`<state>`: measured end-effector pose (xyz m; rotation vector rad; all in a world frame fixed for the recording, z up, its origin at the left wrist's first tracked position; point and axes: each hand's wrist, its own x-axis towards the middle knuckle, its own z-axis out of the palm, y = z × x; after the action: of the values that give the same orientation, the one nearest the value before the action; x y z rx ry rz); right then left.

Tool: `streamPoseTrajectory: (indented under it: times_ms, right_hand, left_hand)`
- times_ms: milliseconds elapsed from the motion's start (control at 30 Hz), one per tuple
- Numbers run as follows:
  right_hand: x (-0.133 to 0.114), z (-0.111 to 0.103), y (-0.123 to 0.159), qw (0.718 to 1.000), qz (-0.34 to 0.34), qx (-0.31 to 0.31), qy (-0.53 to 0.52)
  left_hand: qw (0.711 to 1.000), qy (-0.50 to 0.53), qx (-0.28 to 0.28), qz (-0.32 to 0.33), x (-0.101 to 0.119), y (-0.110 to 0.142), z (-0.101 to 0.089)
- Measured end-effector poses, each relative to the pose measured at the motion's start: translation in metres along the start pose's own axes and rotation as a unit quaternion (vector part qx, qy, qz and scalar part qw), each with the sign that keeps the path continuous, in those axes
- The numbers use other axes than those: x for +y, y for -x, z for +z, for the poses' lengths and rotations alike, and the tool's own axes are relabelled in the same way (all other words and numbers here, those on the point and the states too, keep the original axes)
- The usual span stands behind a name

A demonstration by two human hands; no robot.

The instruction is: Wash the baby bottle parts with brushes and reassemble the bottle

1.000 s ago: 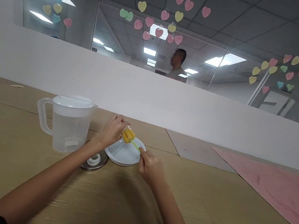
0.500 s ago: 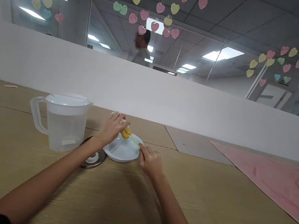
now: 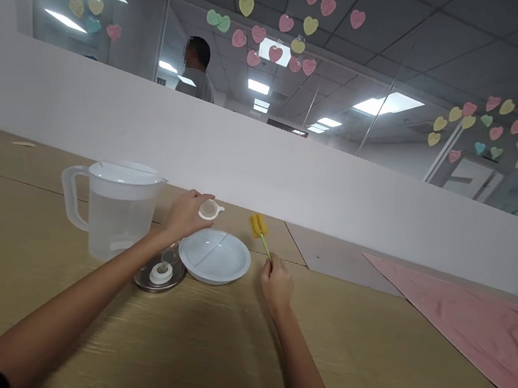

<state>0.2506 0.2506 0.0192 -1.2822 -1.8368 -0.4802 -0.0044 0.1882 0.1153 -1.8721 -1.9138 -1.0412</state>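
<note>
In the head view my left hand (image 3: 188,210) is closed on a small round white-rimmed piece (image 3: 208,210) with a short tab, like a little strainer; its centre looks pale, and I cannot tell whether it is mesh. It is held just above the far left rim of the white divided dish (image 3: 211,277). My right hand (image 3: 277,283) grips the thin green handle of a yellow sponge brush (image 3: 259,225), its head pointing up and away, right of the dish. Left of the dish lies a round metal tray (image 3: 145,279) bearing a white ring-shaped piece (image 3: 161,273) and something clear.
A translucent lidded pitcher (image 3: 119,217) stands at the left, near my forearm. A pink cloth (image 3: 461,320) and a grey sheet (image 3: 335,256) cover the right side. The low white wall (image 3: 264,162) bounds the table's back; a person (image 3: 198,71) is beyond the glass.
The sponge brush has come away from the left hand's piece and moved right, head now up. The left hand has turned, showing the round piece. The person behind the glass has moved left.
</note>
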Motion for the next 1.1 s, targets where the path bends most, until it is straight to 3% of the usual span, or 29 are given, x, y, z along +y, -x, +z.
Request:
streamPoseTrajectory:
  times_ms: [67,167,367,567,700,833,1000,1100]
  right_hand:
    - [0.003,0.003,0.0,0.993,0.062,-0.1,0.03]
    - [0.005,0.007,0.002,0.975,0.086,-0.197,0.053]
    - [0.0,0.011,0.007,0.959,0.061,-0.269,0.064]
    - [-0.003,0.012,0.006,0.939,0.055,-0.33,0.075]
    - [-0.004,0.012,0.006,0.93,0.057,-0.354,0.079]
    - [-0.007,0.01,0.005,0.925,0.059,-0.367,0.082]
    - [-0.01,0.006,0.004,0.921,0.05,-0.378,0.078]
    - [-0.009,0.006,0.004,0.921,0.046,-0.38,0.073]
  left_hand:
    - [0.995,0.08,-0.043,-0.032,0.008,0.0,-0.008]
    - [0.981,0.151,-0.118,-0.027,0.025,0.006,-0.021]
    - [0.949,0.153,-0.262,0.087,0.058,0.031,-0.035]
    - [0.883,0.054,-0.417,0.211,0.068,0.042,-0.032]
    - [0.868,0.032,-0.435,0.237,0.068,0.043,-0.025]
    - [0.858,0.03,-0.464,0.219,0.068,0.043,-0.022]
    - [0.842,0.119,-0.477,0.222,0.056,0.036,-0.018]
    - [0.866,0.159,-0.434,0.188,0.041,0.025,-0.006]
